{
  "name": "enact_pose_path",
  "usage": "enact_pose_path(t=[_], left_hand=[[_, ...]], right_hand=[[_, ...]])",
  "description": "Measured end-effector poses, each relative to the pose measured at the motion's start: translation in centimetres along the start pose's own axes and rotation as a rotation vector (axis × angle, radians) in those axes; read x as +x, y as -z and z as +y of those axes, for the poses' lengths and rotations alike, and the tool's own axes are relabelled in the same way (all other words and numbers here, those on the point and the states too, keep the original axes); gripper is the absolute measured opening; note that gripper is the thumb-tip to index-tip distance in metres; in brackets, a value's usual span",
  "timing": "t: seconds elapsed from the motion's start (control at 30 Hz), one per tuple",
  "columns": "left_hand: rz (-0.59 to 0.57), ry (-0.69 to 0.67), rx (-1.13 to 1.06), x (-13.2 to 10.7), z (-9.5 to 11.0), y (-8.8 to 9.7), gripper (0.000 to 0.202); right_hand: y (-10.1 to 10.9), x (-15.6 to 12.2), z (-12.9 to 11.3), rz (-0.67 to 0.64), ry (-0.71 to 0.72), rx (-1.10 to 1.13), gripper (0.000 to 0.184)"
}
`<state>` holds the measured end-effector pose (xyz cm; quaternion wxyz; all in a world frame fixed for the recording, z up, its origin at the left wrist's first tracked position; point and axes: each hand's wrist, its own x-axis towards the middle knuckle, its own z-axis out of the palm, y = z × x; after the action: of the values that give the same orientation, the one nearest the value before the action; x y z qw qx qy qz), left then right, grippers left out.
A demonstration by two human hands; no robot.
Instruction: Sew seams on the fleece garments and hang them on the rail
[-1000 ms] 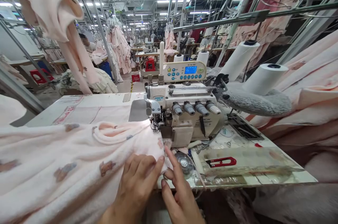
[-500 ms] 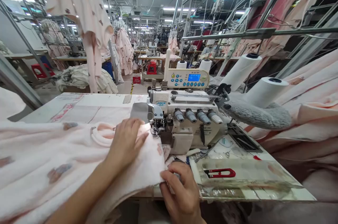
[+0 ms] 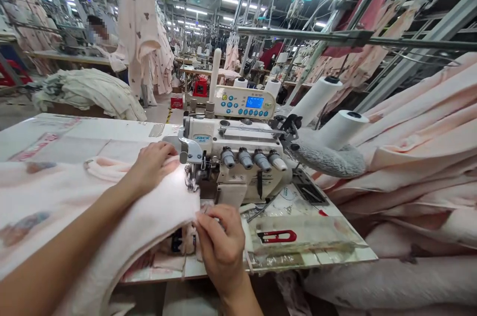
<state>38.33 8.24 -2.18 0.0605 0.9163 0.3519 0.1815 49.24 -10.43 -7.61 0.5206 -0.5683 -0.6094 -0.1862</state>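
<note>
A pale pink fleece garment [image 3: 156,211] with blurred brownish and bluish patches spreads over the left of the table, its right end under the presser foot of a white overlock sewing machine [image 3: 238,142]. On top of the cloth, left of the needle area, rests my left hand [image 3: 154,164], fingers together and curled on the fabric. My right hand [image 3: 223,236] pinches the garment's near right edge between thumb and forefinger, just in front of the machine. From there the fabric's raw edge curves down toward me past the table's front.
Red thread snips [image 3: 278,236] lie on the table right of my right hand. Thread cones [image 3: 343,129] stand behind a grey fuzzy roll [image 3: 328,157]. Pink garments [image 3: 417,172] hang at the right. A co-worker [image 3: 99,33] sits at the far left.
The view has swung right, shifting the machine leftward in the picture. My left hand's fingers have drawn together and sit farther back on the cloth. My right hand keeps its pinch on the edge.
</note>
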Motion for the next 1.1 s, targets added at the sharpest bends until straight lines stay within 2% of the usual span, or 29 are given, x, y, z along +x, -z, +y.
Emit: enact_pose_path(t=[0.17, 0.3, 0.4, 0.53, 0.7, 0.8, 0.9, 1.0, 1.1], left_hand=[[0.008, -0.013, -0.010, 2.2, -1.1, -0.6, 0.025], [0.020, 0.006, -0.034, 3.9, -2.0, -0.9, 0.024], [0.022, 0.016, -0.053, 5.2, -2.7, -1.2, 0.025], [-0.009, 0.059, -0.077, 7.1, -3.3, -1.3, 0.024], [-0.040, 0.240, -0.100, 7.9, -3.5, -0.3, 0.028], [0.022, 0.340, -0.150, 5.8, -4.1, 0.6, 0.028], [0.113, 0.387, -0.241, 1.1, -5.1, 1.4, 0.028], [0.181, 0.396, -0.337, -4.8, -5.1, 2.3, 0.031], [0.159, 0.363, -0.546, -10.0, -2.9, 2.8, 0.034]], right_hand=[[-1.0, 1.8, 1.0, -0.014, -0.011, -0.060, 0.014], [-1.4, 2.2, 1.0, -0.054, -0.141, -0.151, 0.019], [-1.1, 1.4, 0.1, -0.043, -0.198, -0.125, 0.015], [-0.8, -0.6, -1.6, -0.030, -0.182, -0.038, 0.014], [-1.9, -2.1, -2.7, -0.060, -0.124, 0.007, 0.015], [-2.6, -3.1, -2.9, -0.073, -0.086, 0.059, 0.017], [-3.3, -4.3, -2.8, -0.088, -0.136, 0.173, 0.019], [-3.9, -4.6, -2.8, -0.123, -0.341, 0.329, 0.021], [-4.5, -3.9, -2.8, -0.199, -0.640, 0.494, 0.032]])
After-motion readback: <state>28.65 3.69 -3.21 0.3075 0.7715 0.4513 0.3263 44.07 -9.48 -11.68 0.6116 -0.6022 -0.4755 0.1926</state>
